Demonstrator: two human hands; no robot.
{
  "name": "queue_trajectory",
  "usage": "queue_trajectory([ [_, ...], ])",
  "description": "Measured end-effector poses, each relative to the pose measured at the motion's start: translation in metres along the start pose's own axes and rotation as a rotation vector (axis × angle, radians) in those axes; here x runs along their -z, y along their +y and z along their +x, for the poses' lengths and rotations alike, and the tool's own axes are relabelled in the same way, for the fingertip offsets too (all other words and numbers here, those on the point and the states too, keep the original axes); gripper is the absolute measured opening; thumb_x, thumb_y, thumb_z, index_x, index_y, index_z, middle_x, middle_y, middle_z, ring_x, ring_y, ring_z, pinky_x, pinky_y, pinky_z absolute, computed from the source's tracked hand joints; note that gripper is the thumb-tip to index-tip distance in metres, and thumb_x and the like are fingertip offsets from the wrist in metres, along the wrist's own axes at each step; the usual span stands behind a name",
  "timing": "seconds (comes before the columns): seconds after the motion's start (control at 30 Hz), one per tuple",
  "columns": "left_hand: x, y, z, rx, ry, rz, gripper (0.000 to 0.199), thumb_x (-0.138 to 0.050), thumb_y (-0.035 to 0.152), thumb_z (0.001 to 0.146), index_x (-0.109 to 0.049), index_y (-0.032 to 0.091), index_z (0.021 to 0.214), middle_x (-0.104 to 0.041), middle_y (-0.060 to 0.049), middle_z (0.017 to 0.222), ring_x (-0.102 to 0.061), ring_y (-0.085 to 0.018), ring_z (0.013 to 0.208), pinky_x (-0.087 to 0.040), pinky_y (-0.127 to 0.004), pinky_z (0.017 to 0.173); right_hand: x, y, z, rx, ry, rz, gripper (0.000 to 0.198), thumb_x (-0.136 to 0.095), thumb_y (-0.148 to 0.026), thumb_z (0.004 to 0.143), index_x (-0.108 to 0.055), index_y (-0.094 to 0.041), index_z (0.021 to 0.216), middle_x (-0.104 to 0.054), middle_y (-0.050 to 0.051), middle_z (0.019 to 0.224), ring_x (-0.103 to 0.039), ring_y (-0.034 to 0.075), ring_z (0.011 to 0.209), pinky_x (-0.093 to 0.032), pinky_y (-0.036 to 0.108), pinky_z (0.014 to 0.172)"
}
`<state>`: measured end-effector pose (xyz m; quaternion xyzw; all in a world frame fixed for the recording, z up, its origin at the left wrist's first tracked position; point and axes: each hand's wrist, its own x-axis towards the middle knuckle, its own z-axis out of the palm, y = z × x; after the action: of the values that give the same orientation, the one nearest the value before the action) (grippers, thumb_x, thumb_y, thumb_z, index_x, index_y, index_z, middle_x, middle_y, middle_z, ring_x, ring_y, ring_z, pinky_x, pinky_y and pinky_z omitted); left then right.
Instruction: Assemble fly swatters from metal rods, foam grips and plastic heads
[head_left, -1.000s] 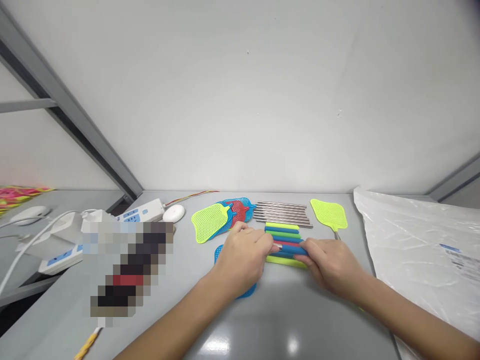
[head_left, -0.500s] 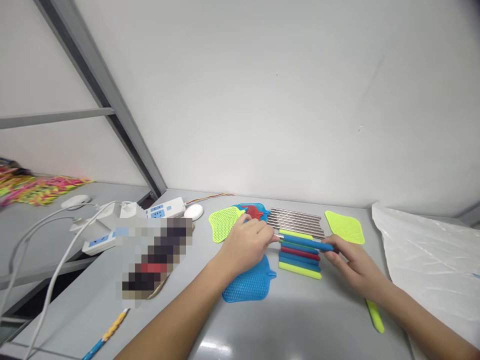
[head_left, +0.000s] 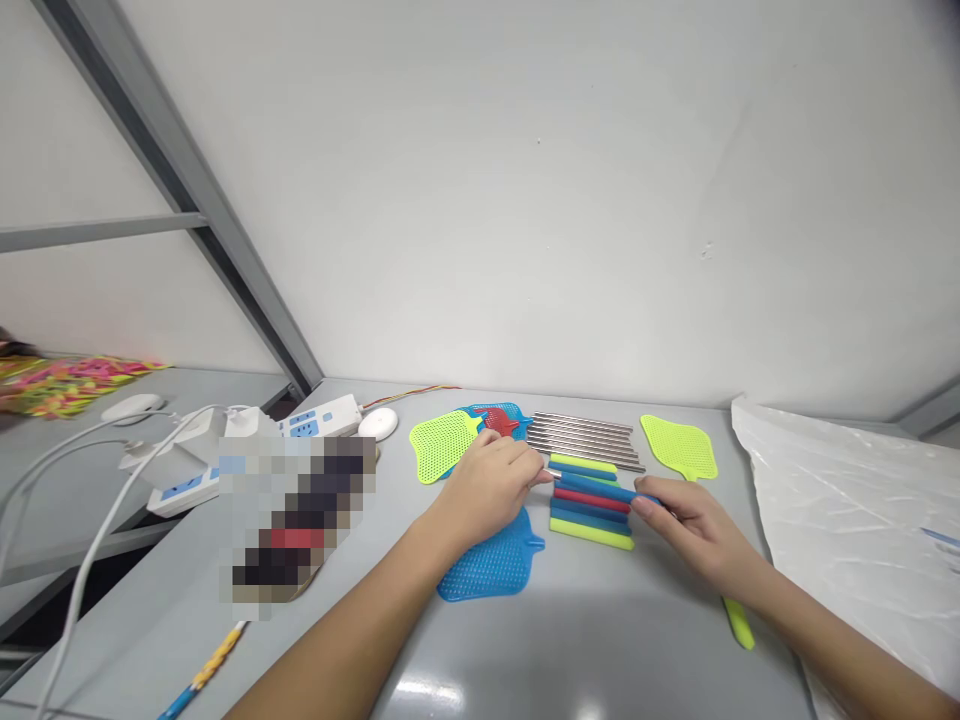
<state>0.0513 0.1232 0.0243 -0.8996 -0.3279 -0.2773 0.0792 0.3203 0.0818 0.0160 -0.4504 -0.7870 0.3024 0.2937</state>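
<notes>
A metal rod (head_left: 553, 476) is pinched in the closed fingers of my left hand (head_left: 491, 490), much of it hidden by them. Its right end meets a blue fly swatter handle (head_left: 596, 487), whose far end lies in my closed right hand (head_left: 694, 525). Below this handle, several loose handles in red (head_left: 592, 500), blue and yellow-green lie side by side. A blue swatter head (head_left: 489, 568) sits partly under my left wrist. Behind that hand are a yellow-green head (head_left: 444, 447), a red head (head_left: 497, 421) and blue mesh. Several bare metal rods (head_left: 581, 436) lie in a row farther back.
A yellow-green fly swatter (head_left: 681, 446) lies at the right, its handle (head_left: 738, 622) passing beneath my right forearm. White sheeting (head_left: 847, 530) covers the table's right side. Power strips (head_left: 322, 418), cables, a round white disc (head_left: 377, 424) and a blurred-out object (head_left: 304, 525) occupy the left.
The view has shifted slightly, moving everything a little left. My right fingers now cover more of the blue handle's end, and that handle sits nearer the row below. Both hands keep their holds.
</notes>
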Motion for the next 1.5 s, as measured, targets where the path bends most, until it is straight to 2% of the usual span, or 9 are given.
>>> queue_trajectory([
  [0.27,0.000,-0.002,-0.001,0.021,-0.010,-0.036,0.028,-0.037,0.025,0.099,-0.052,0.018,0.077,-0.059,0.000,0.071,-0.052,-0.015,0.069,-0.031,-0.031,0.067,0.000,-0.004,0.001,-0.020,0.003,0.029,0.038,-0.037,-0.044,0.097,-0.034,-0.021,0.067,-0.033,-0.004,0.065,-0.034,0.012,0.059,-0.027,0.027,0.057],
  [0.4,-0.001,0.000,-0.001,0.018,-0.015,0.030,0.026,-0.037,0.025,0.099,-0.054,0.018,0.080,-0.061,-0.001,0.073,-0.052,-0.016,0.072,-0.033,-0.034,0.077,0.001,-0.002,0.002,-0.009,0.021,0.001,0.039,-0.037,-0.043,0.097,-0.033,-0.021,0.066,-0.033,-0.004,0.063,-0.033,0.012,0.058,-0.026,0.027,0.056],
  [0.57,0.000,0.008,0.002,0.034,-0.055,0.108,0.026,-0.035,0.025,0.099,-0.057,0.019,0.086,-0.059,-0.001,0.073,-0.052,-0.017,0.074,-0.032,-0.040,0.088,0.003,0.001,0.001,-0.008,0.059,0.004,0.041,-0.037,-0.043,0.097,-0.029,-0.021,0.065,-0.031,-0.004,0.062,-0.032,0.011,0.057,-0.026,0.027,0.056],
  [0.83,0.001,0.024,0.003,-0.016,-0.135,0.151,0.017,-0.039,0.018,0.094,-0.056,0.018,0.095,-0.057,-0.003,0.079,-0.050,-0.018,0.075,-0.032,-0.041,0.087,-0.002,0.006,0.002,0.008,0.063,0.053,0.039,-0.033,-0.042,0.099,-0.034,-0.021,0.065,-0.036,-0.003,0.062,-0.036,0.012,0.057,-0.030,0.027,0.055],
  [0.97,0.001,0.025,0.003,0.000,-0.133,0.175,0.017,-0.041,0.017,0.093,-0.056,0.020,0.101,-0.057,-0.004,0.081,-0.051,-0.018,0.074,-0.032,-0.039,0.081,-0.004,0.008,0.003,0.052,0.038,-0.071,0.033,-0.036,-0.039,0.098,-0.042,-0.021,0.071,-0.043,-0.003,0.064,-0.041,0.012,0.059,-0.032,0.027,0.056],
  [1.13,0.001,0.028,0.003,0.012,-0.008,0.178,0.024,-0.040,0.028,0.097,-0.058,0.019,0.082,-0.056,0.000,0.069,-0.050,-0.015,0.065,-0.030,-0.036,0.074,-0.003,0.009,0.003,0.106,0.058,-0.210,0.022,-0.040,-0.035,0.098,-0.051,-0.021,0.083,-0.052,-0.002,0.068,-0.046,0.012,0.059,-0.035,0.027,0.056],
  [1.23,-0.004,0.033,0.003,-0.025,0.043,0.176,0.029,-0.040,0.031,0.098,-0.057,0.019,0.078,-0.056,0.002,0.064,-0.050,-0.014,0.061,-0.030,-0.037,0.075,-0.004,0.003,0.004,0.255,0.167,-0.390,0.014,-0.050,-0.032,0.094,-0.056,-0.022,0.100,-0.060,0.001,0.081,-0.052,0.014,0.068,-0.038,0.029,0.064],
  [1.33,-0.013,0.040,0.001,-0.076,0.025,0.168,0.032,-0.039,0.032,0.098,-0.056,0.018,0.074,-0.056,0.002,0.061,-0.050,-0.014,0.058,-0.030,-0.037,0.075,-0.012,-0.007,0.005,0.465,0.183,-0.616,0.021,-0.055,-0.033,0.092,-0.057,-0.020,0.108,-0.064,0.006,0.091,-0.055,0.019,0.081,-0.038,0.036,0.079],
  [1.5,-0.025,0.046,-0.003,-0.096,0.024,0.131,0.032,-0.040,0.028,0.096,-0.054,0.018,0.069,-0.056,0.001,0.057,-0.049,-0.014,0.054,-0.028,-0.034,0.065,-0.029,-0.011,0.006,0.542,0.120,-0.787,0.019,-0.044,-0.027,0.098,-0.059,-0.014,0.100,-0.060,0.002,0.071,-0.051,0.015,0.065,-0.034,0.037,0.082],
])
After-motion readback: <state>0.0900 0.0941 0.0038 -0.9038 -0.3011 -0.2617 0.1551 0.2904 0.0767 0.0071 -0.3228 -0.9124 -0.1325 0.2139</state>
